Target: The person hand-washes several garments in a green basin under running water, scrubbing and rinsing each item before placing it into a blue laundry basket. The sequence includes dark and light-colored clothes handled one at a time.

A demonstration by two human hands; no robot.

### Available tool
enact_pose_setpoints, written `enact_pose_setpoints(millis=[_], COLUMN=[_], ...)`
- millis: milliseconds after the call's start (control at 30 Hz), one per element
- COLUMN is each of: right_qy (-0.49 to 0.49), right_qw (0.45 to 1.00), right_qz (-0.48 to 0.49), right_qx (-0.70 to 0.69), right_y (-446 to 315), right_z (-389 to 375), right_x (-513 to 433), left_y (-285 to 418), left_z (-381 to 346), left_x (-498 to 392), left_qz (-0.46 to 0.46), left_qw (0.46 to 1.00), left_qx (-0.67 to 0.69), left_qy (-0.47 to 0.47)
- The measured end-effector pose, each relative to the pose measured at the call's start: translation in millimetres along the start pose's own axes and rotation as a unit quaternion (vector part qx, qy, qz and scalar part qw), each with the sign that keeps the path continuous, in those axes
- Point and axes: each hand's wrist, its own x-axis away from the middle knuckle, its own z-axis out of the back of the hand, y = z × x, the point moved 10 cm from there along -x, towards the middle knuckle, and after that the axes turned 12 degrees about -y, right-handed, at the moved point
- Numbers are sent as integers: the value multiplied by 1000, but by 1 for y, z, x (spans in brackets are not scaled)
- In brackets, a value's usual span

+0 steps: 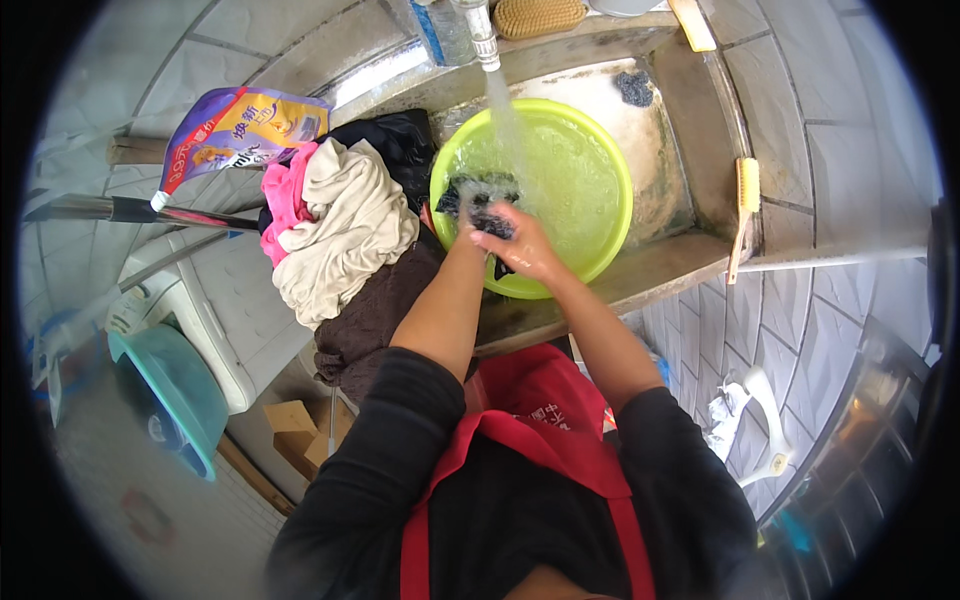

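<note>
A wet, bunched black cloth (495, 187) is held between my hands above a lime-green plastic basin (626, 199). My left hand (468, 214) is at the cloth's left part, its fingers largely hidden by the cloth and splashing water. My right hand (523, 244) grips the lower right part, with the thumb pointing towards my left wrist. From the faucet (486, 54) a stream of water falls into the basin and spreads over the cloth. Bubbly, clear water fills much of the basin, which stands in a stone-like sink (667, 150).
Left of the basin lie a beige garment (345, 217), pink cloth (283, 191) and dark brown cloth (367, 315). A detergent pouch (244, 135) is behind them. Brushes (540, 18) (746, 187) rest on the sink's ledges. A teal basin (169, 390) stands lower left.
</note>
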Motion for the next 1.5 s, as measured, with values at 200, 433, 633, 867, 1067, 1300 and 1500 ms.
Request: enact_pose_setpoints(millis=[200,433,633,867,1067,1300,1500], right_qy=[116,-46,-85,127,-4,-79,34], right_qw=[901,782,994,945,809,993,980], right_qz=[-143,-202,-70,-16,-213,-81,91], right_qx=[393,588,-15,301,548,42,173], right_y=[12,109,26,3,97,22,-27], right_z=[46,69,17,33,68,16,-9], right_x=[-34,-12,-4,-24,-22,0,-14], left_y=[-7,23,-8,-20,17,8,-25], left_z=[-22,12,6,-5,16,14,-4], left_x=[10,-7,-20,-17,-12,-12,-3], left_qz=[66,-8,116,82,-44,22,109], left_qw=[984,982,969,983,985,974,981], left_qx=[-160,-174,-190,-58,-165,-227,-68], left_qy=[-51,71,-109,-152,34,7,-143])
